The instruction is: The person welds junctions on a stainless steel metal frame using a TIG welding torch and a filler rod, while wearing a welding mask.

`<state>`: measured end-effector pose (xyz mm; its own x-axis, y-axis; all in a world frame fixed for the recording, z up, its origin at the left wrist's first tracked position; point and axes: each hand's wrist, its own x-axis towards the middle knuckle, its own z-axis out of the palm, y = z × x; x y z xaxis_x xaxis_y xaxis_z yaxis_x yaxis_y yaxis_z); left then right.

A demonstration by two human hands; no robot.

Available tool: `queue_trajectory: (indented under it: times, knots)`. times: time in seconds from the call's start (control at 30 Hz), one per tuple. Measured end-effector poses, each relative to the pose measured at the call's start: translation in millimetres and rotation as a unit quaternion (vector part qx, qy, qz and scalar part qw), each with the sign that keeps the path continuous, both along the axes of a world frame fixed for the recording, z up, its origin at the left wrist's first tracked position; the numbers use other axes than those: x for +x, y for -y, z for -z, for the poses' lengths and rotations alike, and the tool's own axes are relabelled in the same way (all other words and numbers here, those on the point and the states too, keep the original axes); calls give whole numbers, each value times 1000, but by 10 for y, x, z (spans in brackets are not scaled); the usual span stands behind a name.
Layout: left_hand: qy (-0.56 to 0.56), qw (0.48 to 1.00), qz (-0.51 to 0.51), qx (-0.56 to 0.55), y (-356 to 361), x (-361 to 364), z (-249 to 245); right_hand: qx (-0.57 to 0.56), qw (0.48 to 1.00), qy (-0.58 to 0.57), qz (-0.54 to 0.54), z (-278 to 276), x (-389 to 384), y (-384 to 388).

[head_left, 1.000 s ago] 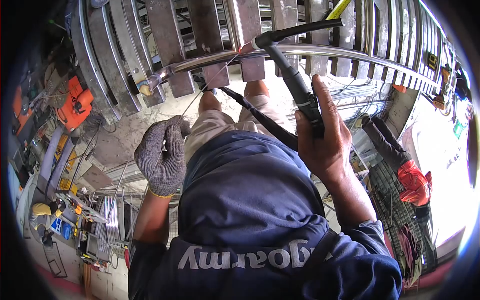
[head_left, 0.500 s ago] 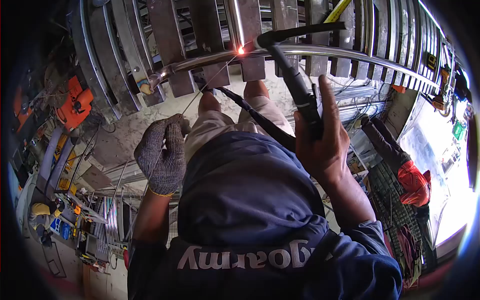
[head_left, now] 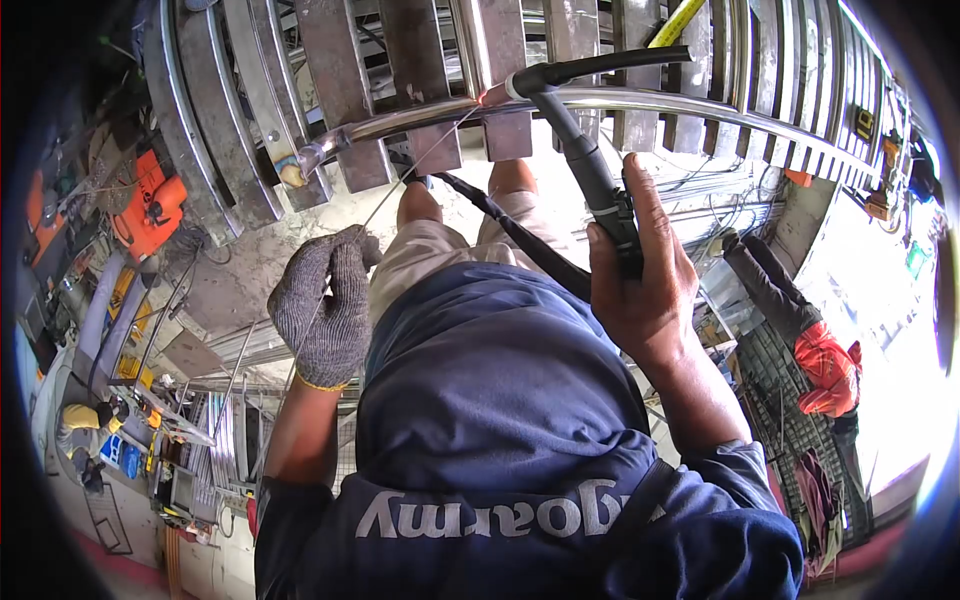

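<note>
At the curved steel pipe (head_left: 700,108), head view, looking down past own torso and knees.

- Right hand (head_left: 640,285): bare, fingers wrapped round the handle of the welding torch (head_left: 585,165), thumb up along its side. Grip closed.
- Torch neck rises from the hand and bends over. Its tip sits at the pipe where a flat bar (head_left: 505,60) crosses, and a small pink-red spot shows at that point. Cannot tell whether the tip touches the metal.
- Black cable (head_left: 520,240) runs from below the torch handle, down across the lap toward the knees.
- Left hand (head_left: 322,305): in a grey knit glove with a yellow cuff, curled shut, pinching a thin wire (head_left: 415,165) between thumb and fingers.
- Wire slants up and to the right from the glove. Its far end reaches the same spot at the torch tip.
- Pipe lies across a row of flat bars, and its left end (head_left: 310,155) is open and cut.
- Well to the left, on the floor: orange power tool (head_left: 150,205) among clutter.
- Far right: another person's dark sleeve and red glove (head_left: 825,365), well apart from the work.
</note>
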<state>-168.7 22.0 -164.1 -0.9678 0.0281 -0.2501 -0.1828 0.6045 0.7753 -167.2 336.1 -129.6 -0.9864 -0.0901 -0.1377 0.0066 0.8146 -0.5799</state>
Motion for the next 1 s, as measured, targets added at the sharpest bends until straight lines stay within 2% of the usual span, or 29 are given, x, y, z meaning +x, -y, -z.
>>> queue_trajectory:
  times: [0.23, 0.33, 0.4, 0.43, 0.57, 0.63, 0.67, 0.7, 0.8, 0.87, 0.9, 0.97, 1.0]
  knots:
    - [-4, 996, -42, 78, 131, 144, 177, 6, 999, 37, 3, -43, 55, 40]
    - [-41, 997, -18, 65, 76, 84, 132, 10, 998, 66, 3, -66, 68, 26]
    - [30, 999, -20, 20, -2, -10, -16, -21, 999, 7, 44, -49, 43, 31]
    - [-17, 999, 8, -25, 77, 31, 73, -13, 997, 26, 67, -138, 33, 34]
    - [31, 995, -12, 93, 109, -58, 7, 12, 994, -17, 106, -502, -197, -146]
    - [109, 970, -79, 202, 114, -154, -112, 36, 992, -19, 120, -790, -377, -251]
    - [144, 950, -112, 252, 122, -227, -170, 90, 991, -52, 80, -945, -473, -356]
    - [120, 944, -131, 280, 114, -262, -119, 56, 993, -63, 88, -1082, -547, -419]
    - [116, 965, -121, 200, 30, -723, -407, -33, 992, -39, 118, -1553, -729, -557]
    - [108, 986, -33, 125, 41, -1148, -443, -53, 990, -83, 97, -1757, -831, -686]
    - [52, 996, 35, 63, 67, -1378, -381, -69, 991, -95, 71, -1853, -897, -790]
    - [42, 998, 44, 0, -41, -1616, -483, -27, 990, -138, 6, -2125, -1065, -929]
    - [87, 996, -12, 3, -183, -1704, -648, -9, 987, -161, -26, -2219, -1165, -1050]
